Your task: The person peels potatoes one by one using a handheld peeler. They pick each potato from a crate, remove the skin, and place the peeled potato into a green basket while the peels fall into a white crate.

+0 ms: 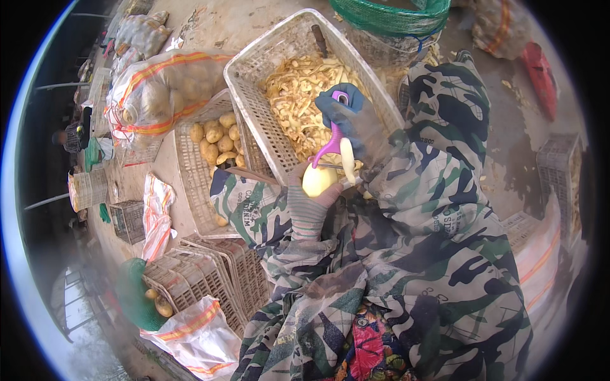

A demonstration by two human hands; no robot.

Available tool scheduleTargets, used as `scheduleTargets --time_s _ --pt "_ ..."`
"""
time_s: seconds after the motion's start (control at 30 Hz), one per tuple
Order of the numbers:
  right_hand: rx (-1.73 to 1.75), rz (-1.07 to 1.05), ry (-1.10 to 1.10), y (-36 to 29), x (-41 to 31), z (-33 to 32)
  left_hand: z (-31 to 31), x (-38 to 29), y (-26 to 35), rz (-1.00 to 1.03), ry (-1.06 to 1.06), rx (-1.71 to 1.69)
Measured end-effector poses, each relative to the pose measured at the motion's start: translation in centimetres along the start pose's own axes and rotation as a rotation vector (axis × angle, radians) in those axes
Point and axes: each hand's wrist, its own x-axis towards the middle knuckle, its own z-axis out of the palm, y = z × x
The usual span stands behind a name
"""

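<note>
My left hand [310,205], in a striped knit glove, is closed around a peeled pale-yellow potato [319,181]. A dark blue glove covers my right hand [350,119], which grips a purple-handled peeler [332,138]. The peeler's blade lies against the top of the potato, and a strip of peel [348,159] hangs from it. Both hands are over the near end of a whitish plastic crate [257,126] holding a heap of potato peelings [305,95]. A dark handle [318,38] sticks up at the crate's far end.
Left of the peelings crate, another crate [190,190] holds unpeeled potatoes [219,138]. A mesh sack of potatoes [162,90] lies beyond it. Stacked crates [200,276] and a white sack [200,338] are at lower left. Green netting [395,19] tops a container ahead. A person [71,137] is far left.
</note>
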Motion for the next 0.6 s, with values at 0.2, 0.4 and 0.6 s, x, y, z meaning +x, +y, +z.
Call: scheduleTargets --time_s 0.2,0.4,0.6 --pt "-0.711 -0.218 0.281 3.5 3.0 -1.9 0.2 -1.7 2.6 0.308 0.065 0.391" --pt "-0.067 0.039 0.033 0.1 0.2 0.6 0.9 -1.0 3.9 0.477 0.2 0.728" --pt "-0.154 0.036 0.156 -0.1 0.7 -0.4 -0.4 0.2 4.0 0.776 0.063 0.792"
